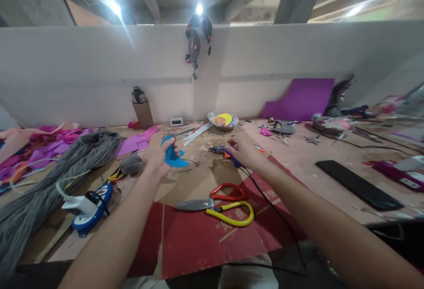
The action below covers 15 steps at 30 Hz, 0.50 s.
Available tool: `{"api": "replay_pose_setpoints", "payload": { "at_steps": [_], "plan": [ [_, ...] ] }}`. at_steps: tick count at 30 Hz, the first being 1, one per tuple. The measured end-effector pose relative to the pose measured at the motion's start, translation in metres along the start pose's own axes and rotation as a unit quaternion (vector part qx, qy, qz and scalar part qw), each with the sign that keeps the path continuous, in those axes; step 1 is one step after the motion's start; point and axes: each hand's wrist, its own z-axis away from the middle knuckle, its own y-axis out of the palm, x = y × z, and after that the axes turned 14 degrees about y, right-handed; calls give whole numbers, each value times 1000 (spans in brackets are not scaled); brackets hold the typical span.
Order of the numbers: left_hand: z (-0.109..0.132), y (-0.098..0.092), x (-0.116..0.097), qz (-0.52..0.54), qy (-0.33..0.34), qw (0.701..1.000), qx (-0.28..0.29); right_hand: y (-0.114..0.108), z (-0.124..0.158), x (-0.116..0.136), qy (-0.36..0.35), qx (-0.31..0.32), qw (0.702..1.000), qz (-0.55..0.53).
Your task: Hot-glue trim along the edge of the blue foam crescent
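Observation:
A blue felt crescent [175,161] is pinched in my left hand [163,153], its lower tip pointing right over the cardboard [195,245]. My right hand [247,151] closes round what looks like a blue hot glue gun [236,161], with a dark cord trailing from it toward me. The gun's nozzle end [217,149] points left, and a small orange part shows under it. Between my forearms lie large scissors [195,204], slightly apart from both hands, with one red and one yellow handle loop.
Grey yarn [82,161] and pink and purple felt scraps [56,145] cover the left side, near a blue power strip [92,214]. Behind are a brown bottle [143,110] and a bowl [223,123] of felt pieces. A black oblong case [357,185] lies right.

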Motion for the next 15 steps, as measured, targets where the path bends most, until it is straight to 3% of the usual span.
{"api": "replay_pose_setpoints", "payload": {
  "at_steps": [3,7,11,15],
  "plan": [
    [11,8,11,-40,5,999,17,6,-2,-20,94,-17,993,71],
    [17,14,24,-91,13,995,43,23,-6,-28,144,9,988,47],
    [17,12,29,-120,11,993,20,26,-14,-22,190,40,980,-48],
    [14,10,26,-120,15,993,-6,25,-13,-8,179,57,962,-200]
  ]
}}
